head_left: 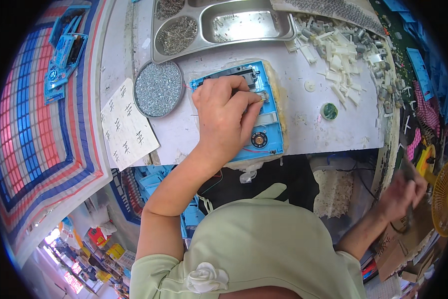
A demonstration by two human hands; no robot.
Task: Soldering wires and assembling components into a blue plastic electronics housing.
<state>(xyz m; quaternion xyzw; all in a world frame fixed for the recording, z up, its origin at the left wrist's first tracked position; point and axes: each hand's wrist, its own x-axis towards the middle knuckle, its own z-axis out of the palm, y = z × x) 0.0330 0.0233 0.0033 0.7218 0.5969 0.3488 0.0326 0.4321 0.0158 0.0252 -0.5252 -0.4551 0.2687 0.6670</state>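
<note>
Left hand (226, 113) is arching over the blue case (272, 130), fingertips bunched, any grip hidden. Case is lying beneath on the table (308, 132), long axis running away from the body. Right hand (405, 192) is curling loosely, well rightward, contents unclear.

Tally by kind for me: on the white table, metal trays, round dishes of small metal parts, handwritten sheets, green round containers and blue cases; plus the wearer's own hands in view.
Metal tray: 1
Round dish of small metal parts: 1
Handwritten sheet: 1
Green round container: 1
Blue case: 1
Hands: 2, left hand and right hand
Total: 7
</note>
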